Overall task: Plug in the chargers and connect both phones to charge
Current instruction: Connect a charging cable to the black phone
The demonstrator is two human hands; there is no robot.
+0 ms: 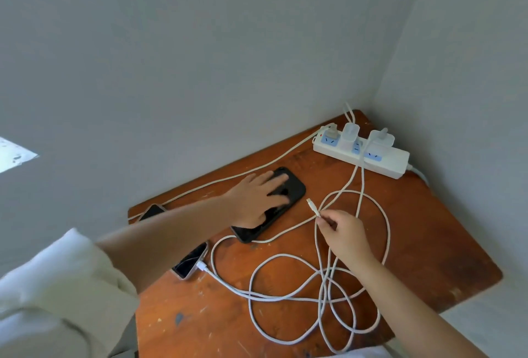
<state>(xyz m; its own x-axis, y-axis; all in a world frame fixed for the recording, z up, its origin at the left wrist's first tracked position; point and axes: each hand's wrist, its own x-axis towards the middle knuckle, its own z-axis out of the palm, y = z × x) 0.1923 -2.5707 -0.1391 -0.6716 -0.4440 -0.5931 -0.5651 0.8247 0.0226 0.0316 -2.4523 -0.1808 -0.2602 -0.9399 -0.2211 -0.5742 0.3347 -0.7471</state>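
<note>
A black phone lies face up in the middle of the wooden table. My left hand rests flat on it, fingers spread. My right hand pinches a white cable just behind its free plug, which points toward the black phone's right edge, a short gap away. A second phone lies at the table's left front with a white cable plugged into its end. Two white chargers sit in the white power strip at the back right.
Loose loops of white cable cover the table's front half. A third dark phone lies at the far left edge with a long cable along the wall. Grey walls close the table in behind and to the right.
</note>
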